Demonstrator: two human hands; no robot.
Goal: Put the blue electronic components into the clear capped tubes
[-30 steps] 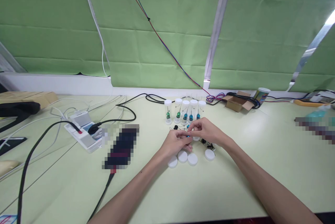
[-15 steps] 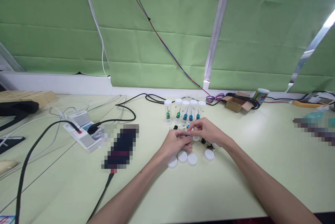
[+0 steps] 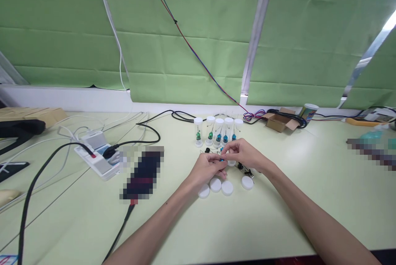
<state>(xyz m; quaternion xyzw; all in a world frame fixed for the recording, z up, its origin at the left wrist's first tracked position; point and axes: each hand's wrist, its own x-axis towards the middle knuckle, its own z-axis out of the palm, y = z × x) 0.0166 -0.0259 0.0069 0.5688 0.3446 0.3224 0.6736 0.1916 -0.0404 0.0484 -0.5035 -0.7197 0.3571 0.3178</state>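
Observation:
My left hand [image 3: 210, 169] and my right hand [image 3: 243, 154] meet fingertip to fingertip above the table. Between them is a small blue bead-like piece [image 3: 222, 159], pinched by both hands and largely covered by the fingers. Just behind stand several clear vials with white caps, among them a vial with a green piece on a thin wire [image 3: 198, 135] and one with a blue piece [image 3: 234, 136]. Loose black parts with thin wires [image 3: 246, 170] lie by my right wrist. Nearer to me, several round white caps [image 3: 227, 188] rest on the table.
On the left, a white power strip [image 3: 103, 164] with plugged-in cables sits beside a pixelated dark device [image 3: 144, 176]. A black cable [image 3: 157, 133] runs behind. Farther back right are an open cardboard box [image 3: 280, 122] and a round canister [image 3: 308, 113]. Green blinds [image 3: 185, 58] hang behind the table.
Almost nothing differs. My right hand has shifted very slightly, and both hands keep the small blue piece pinched between them.

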